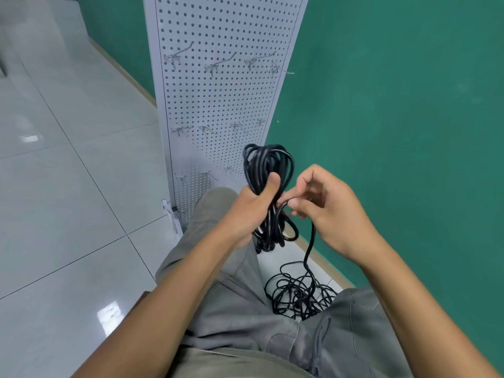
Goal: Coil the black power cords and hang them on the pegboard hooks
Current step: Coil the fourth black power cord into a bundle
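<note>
My left hand (252,208) grips a bundle of black power cord loops (266,165) around its middle, with loops sticking out above and below the fist. My right hand (324,205) pinches a loose strand of the same cord (311,241) beside the bundle. That strand runs down to a tangled heap of black cord (300,293) on the floor between my knees. The white pegboard (218,99) stands upright just beyond my hands, with rows of bare metal hooks (218,65) on it.
A green wall (395,105) runs along the right, right behind the pegboard. Glossy pale floor tiles (68,186) spread out to the left. My legs in grey trousers (245,309) fill the bottom of the view. The pegboard's foot (170,214) stands by my left knee.
</note>
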Available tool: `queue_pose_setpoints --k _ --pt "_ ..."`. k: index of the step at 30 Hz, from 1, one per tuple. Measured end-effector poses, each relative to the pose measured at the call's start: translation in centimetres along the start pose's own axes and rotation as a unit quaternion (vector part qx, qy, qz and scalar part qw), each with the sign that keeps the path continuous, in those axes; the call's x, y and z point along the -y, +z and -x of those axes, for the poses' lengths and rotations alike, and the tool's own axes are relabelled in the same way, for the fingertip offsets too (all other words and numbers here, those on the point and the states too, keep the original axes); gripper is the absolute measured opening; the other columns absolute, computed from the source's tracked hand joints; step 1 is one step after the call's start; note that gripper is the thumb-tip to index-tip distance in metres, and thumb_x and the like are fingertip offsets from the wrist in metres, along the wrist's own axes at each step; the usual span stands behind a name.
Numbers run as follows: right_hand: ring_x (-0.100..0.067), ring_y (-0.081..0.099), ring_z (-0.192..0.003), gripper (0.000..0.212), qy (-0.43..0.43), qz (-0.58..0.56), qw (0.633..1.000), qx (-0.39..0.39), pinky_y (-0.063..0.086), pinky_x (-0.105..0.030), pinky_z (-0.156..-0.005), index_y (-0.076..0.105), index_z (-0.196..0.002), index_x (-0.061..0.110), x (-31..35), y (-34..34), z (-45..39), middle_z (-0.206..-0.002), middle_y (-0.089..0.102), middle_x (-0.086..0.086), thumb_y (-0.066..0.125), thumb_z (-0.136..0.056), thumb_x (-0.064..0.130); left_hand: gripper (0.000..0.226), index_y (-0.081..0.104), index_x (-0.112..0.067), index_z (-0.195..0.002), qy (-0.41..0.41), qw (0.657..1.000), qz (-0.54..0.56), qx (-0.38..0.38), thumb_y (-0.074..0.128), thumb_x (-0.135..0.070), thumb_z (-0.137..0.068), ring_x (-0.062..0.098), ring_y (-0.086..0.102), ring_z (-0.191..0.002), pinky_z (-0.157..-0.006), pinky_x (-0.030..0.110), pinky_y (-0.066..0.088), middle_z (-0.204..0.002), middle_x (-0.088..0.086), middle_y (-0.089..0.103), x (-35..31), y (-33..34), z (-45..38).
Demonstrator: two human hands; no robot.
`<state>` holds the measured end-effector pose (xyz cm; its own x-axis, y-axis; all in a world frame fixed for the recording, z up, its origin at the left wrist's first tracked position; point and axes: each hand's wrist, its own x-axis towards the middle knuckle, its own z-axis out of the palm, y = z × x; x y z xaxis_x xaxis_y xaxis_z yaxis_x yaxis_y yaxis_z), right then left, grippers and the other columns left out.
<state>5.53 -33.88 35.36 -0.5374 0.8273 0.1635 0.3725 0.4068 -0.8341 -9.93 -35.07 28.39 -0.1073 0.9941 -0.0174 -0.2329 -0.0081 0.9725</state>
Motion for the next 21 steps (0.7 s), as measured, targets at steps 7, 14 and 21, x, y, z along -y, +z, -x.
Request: queue_pose_setpoints --k 7,14,21 --pt "-0.008 0.065 -0.056 0.046 0.000 0.103 0.987 -0.125 0.054 -0.028 -0.054 0.043 -0.085 0.013 -0.1 0.7 0.6 -0.090 0.054 -0.005 0.085 -0.076 -0.003 0.083 0.066 -0.011 -0.119 -0.111 0.972 0.102 0.178 0.037 -0.075 -0.076 0.015 0.068 -0.069 -0.068 0.033 0.060 -0.076 0.002 0.058 0.7 1.4 1.4" --pt "-0.007 0.043 -0.080 0.064 0.015 0.227 0.954 -0.197 0.039 -0.028 -0.072 0.042 -0.087 0.027 -1.5 0.3 0.8 -0.088 0.046 0.017 0.095 -0.056 0.045 0.088 0.071 -0.011 -0.093 -0.135 0.956 0.143 0.217 0.059 -0.089 -0.056 0.020 0.072 -0.079 -0.074 0.035 0.063 -0.081 0.003 0.067 1.4 1.1 1.2" --pt "-0.022 0.068 -0.067 0.059 0.156 -0.124 0.968 -0.151 0.051 -0.034 -0.058 0.054 -0.098 0.018 -3.5 0.0 0.7 -0.100 0.055 -0.006 0.094 -0.061 0.039 0.057 0.081 -0.017 -0.096 -0.128 0.920 0.262 0.263 0.093 -0.058 -0.059 0.020 0.073 -0.091 -0.081 0.036 0.062 -0.086 0.000 0.066 2.1 1.4 1.3"
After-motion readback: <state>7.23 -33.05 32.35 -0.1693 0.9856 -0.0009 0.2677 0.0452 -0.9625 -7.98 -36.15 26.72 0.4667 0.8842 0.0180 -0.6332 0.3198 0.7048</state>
